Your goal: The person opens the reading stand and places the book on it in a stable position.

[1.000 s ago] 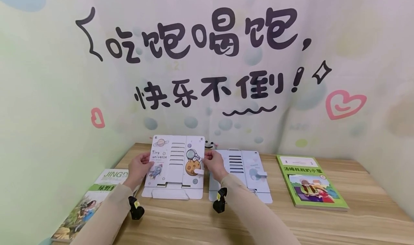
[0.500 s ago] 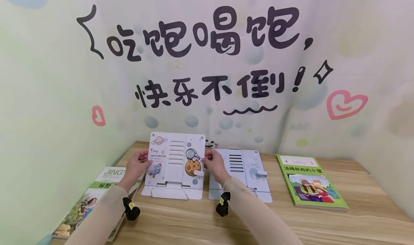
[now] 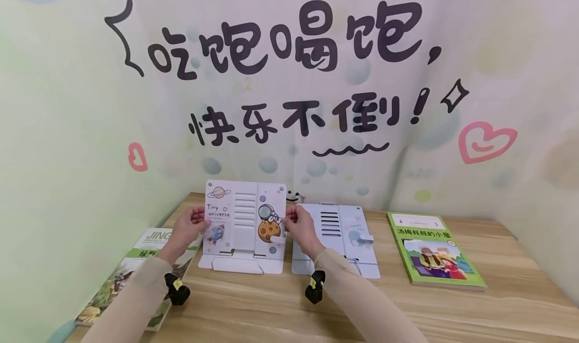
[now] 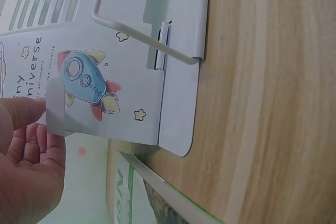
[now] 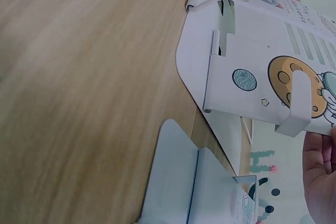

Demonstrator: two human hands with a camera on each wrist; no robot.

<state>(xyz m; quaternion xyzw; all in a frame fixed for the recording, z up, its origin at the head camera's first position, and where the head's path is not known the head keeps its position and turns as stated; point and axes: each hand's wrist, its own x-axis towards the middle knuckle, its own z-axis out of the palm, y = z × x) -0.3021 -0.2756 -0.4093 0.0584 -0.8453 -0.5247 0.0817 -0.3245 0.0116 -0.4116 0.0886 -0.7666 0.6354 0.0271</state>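
A white book stand (image 3: 246, 222) printed "Tiny universe" stands in the head view, its back panel raised from its base on the table. My left hand (image 3: 183, 232) pinches the panel's left edge; in the left wrist view its thumb (image 4: 26, 111) lies beside a small page clip (image 4: 55, 107), with fingers behind the panel. At the right edge my right hand (image 3: 302, 230) pinches the panel near the astronaut drawing. Its fingertips are partly cut off in the right wrist view. A second white book stand (image 3: 359, 242) lies low to the right, partly hidden by my right hand and forearm.
A green-edged book (image 3: 436, 252) lies at the right of the wooden table (image 3: 497, 262). Another book (image 3: 108, 287) lies at the left, partly under my left forearm. A printed wall curtain (image 3: 289, 81) hangs behind the table.
The stand's panel has tilted slightly further upright, towards me, and its upper left corner has shifted left. My left hand has moved a little left with it; both hands keep their hold.
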